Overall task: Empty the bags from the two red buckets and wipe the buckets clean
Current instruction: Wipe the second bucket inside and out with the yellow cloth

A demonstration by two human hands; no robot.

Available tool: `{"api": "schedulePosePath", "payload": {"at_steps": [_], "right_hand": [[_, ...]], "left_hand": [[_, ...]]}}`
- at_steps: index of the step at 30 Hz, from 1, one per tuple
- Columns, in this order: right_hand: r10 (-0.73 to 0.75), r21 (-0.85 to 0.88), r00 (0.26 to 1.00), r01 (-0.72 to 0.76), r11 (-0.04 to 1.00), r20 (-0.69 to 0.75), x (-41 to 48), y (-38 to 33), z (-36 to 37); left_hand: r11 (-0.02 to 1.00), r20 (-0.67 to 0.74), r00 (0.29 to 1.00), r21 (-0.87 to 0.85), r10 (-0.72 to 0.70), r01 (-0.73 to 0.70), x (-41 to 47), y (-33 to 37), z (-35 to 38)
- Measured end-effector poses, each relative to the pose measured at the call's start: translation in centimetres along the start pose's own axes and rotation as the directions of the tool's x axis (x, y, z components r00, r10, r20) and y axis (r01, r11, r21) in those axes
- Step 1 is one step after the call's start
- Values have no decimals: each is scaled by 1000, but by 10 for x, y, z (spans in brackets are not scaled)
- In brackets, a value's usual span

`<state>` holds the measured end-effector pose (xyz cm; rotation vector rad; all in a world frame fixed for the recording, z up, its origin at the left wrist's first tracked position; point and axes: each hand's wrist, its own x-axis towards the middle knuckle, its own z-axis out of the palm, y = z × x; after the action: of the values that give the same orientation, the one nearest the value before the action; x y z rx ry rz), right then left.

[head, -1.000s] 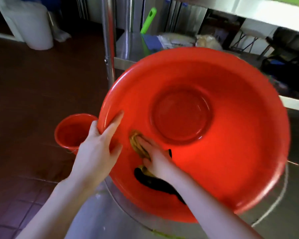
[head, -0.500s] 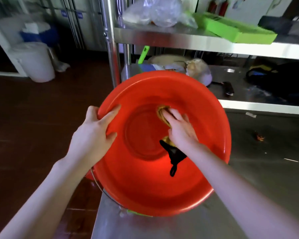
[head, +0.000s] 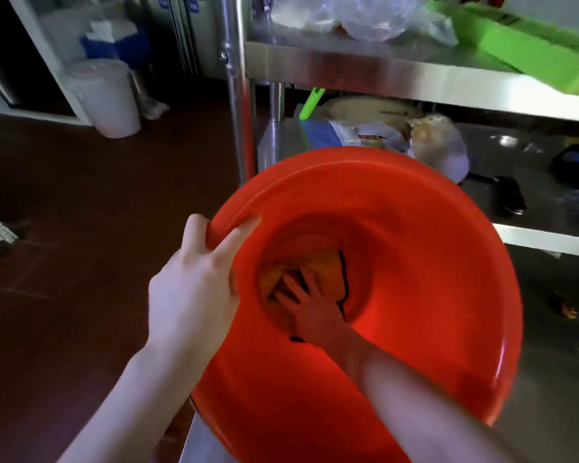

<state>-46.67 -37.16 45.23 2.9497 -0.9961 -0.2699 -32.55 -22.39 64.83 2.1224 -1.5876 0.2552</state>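
Steel shelving point(head: 398, 70) stands behind the desk point(head: 555, 389), where the left hand point(head: 194, 289) grips the rim of the tilted red bucket point(head: 432, 295), seemingly to steady it, while the right hand point(head: 311, 309), fingers spread flat, presses a yellow cloth point(head: 328, 265) against its bottom.

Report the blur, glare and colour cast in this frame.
Head view: motion blur smears the green tray and bag on the top shelf; the shelf's steel edge glares; inside the bucket a red cast tints the right hand and cloth; the left hand looks sharper.
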Motion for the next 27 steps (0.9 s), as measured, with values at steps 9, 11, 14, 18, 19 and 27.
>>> {"api": "schedulePosePath", "payload": {"at_steps": [9,11,14,18,19,27], "right_hand": [[-218,-96,966,206,974,-138,19,9,4],[-106,53,987,113,992,-117,33,9,-6],[73,135,983,-50,990,-170,52,29,-33],[236,187,963,-209,960,-133,41,66,-43],[290,209,950,-263,942,-114,33,72,-40],[416,248,901,-435,866,125,-36,47,0]], "left_hand": [[997,-20,999,66,-32,34,2,8,4],[997,-12,999,72,-41,42,0,12,2],[995,-11,999,85,-50,51,1,14,0],[993,-24,997,88,-78,79,-1,20,-1],[993,-28,996,88,-80,83,-2,22,-1],[992,-49,993,71,-105,108,-6,31,-3]]}}
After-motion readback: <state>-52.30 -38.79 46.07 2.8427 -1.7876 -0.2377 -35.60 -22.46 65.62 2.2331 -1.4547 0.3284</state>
